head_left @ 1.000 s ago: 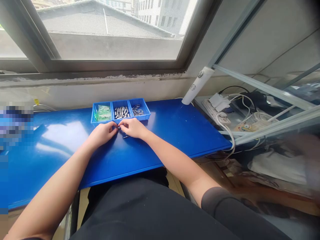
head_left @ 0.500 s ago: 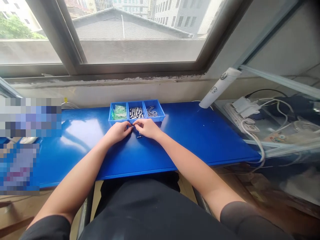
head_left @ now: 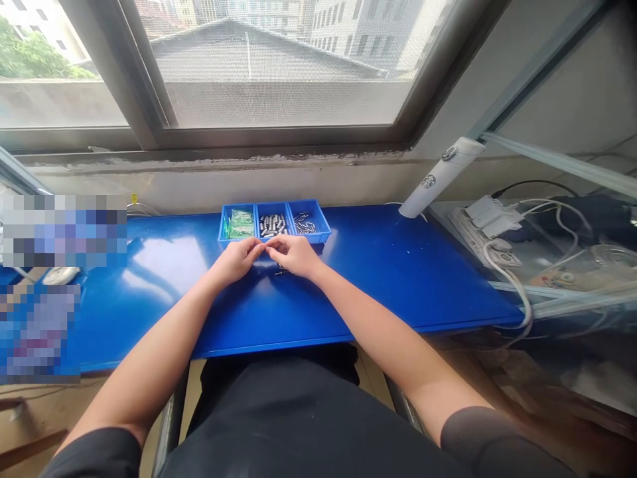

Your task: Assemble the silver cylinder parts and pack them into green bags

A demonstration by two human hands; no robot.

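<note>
My left hand (head_left: 240, 257) and my right hand (head_left: 294, 255) meet at the fingertips just in front of a blue divided bin (head_left: 326, 238). Both are closed in a pinch; whatever sits between the fingers is too small and covered to name. Small metal pins (head_left: 280, 272) lie on the table under my right hand, partly hidden by it. In the bin, the left compartment holds clear-green plastic pieces (head_left: 241, 224), the middle one short black-and-silver cylinders (head_left: 273, 226), and the right one thin metal pins (head_left: 304, 224).
The blue table (head_left: 378, 285) runs below a window. A white bottle (head_left: 442, 177) leans at the back right. Beyond the right edge are a power strip (head_left: 492, 242) and white cables (head_left: 520, 292). A white round object (head_left: 60, 275) lies at the left, near blurred-out areas.
My fingertips have drawn closer together and now touch, covering the small piece that showed between them. The view has shifted slightly; the bin and bottle stay in place.
</note>
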